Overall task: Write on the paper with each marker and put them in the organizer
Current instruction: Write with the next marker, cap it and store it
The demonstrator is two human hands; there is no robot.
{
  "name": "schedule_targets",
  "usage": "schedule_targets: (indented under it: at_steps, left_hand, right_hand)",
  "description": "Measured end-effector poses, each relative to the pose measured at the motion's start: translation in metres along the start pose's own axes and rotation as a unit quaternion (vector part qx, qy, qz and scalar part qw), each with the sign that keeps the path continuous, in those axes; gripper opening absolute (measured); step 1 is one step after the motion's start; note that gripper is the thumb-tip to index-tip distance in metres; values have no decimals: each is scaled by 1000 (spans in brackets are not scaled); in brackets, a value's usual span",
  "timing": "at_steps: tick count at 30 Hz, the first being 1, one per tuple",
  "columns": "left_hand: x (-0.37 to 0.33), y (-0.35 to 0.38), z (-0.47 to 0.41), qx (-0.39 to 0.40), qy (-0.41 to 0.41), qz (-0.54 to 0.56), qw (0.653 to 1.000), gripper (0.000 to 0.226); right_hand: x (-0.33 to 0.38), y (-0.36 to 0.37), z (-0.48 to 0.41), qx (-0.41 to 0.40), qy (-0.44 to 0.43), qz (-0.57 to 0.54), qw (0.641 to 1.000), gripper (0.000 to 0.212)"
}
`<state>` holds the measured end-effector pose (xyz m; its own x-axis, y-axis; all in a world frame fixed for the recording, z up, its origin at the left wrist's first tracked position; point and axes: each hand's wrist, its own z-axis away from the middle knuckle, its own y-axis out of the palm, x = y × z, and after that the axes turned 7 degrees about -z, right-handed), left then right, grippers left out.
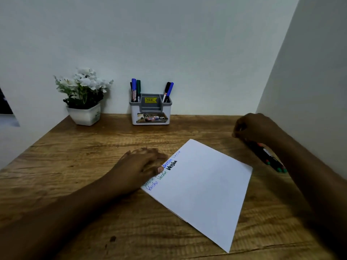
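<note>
Brown wood-grain bench (75,166) across the lower half of the frame, butted against a pale wall (187,44) at the top and a side wall (309,72) at the right. White paper (202,194) flat on it at centre right, turned askew: one corner toward the top of the frame, the opposite one toward the bottom edge. Along its upper-left edge, short handwritten words in blue, green and black.

Left hand (139,166) palm down at the centre, fingers straight and close together on the bench, thumb tip pressing the paper's edge beside the writing. Right hand (253,128) at the right, knuckles up, fingers curled down over the upper end of a bundle of loose markers (272,160); cannot tell whether pinching one. Those lying side by side on the bench, just right of the paper, long axis from upper left to lower right, green ends toward the lower right.

Grey-and-white organizer (151,117) at upper centre against the wall: blue and green markers (135,89) upright in its left compartment, caps up; black and blue markers (169,90) in the right compartment, leaning right. White flowers (84,81) in a white pot (85,115) at upper left.
</note>
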<state>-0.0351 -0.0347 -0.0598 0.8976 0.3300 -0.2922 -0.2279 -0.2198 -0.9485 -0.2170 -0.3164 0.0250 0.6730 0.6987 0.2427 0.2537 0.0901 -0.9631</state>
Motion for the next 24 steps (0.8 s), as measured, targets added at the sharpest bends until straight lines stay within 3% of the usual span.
schedule_targets:
  at_steps: [3,6,13,15,17,19,21,24]
  left_hand:
    - [-2,-2,0,9,1,-6,1000,71]
    - [-1,-3,1,28,-7,-3,1000,59]
    - [-4,-7,4,36,-13,2,999,56]
    - [-7,-9,6,16,-14,29,999,42]
    - [-12,-11,8,-23,-26,115,993,36]
    - [-21,-15,9,-74,-64,265,959,34]
    - [-28,-21,10,-116,-82,446,884,36]
    - [-34,-27,11,-130,-68,625,767,46]
  right_hand:
    - [-24,-6,-6,66,79,54,993,19]
    - [-29,-5,-7,77,116,78,987,33]
    - [-18,5,-2,95,86,70,989,32]
    - [-4,1,5,90,53,11,994,25]
    - [19,-4,20,86,-4,-127,988,19]
    - [50,-5,43,110,-81,-252,958,12]
    - [80,0,65,146,-171,-301,927,6]
    - [112,13,84,145,-253,-278,915,1]
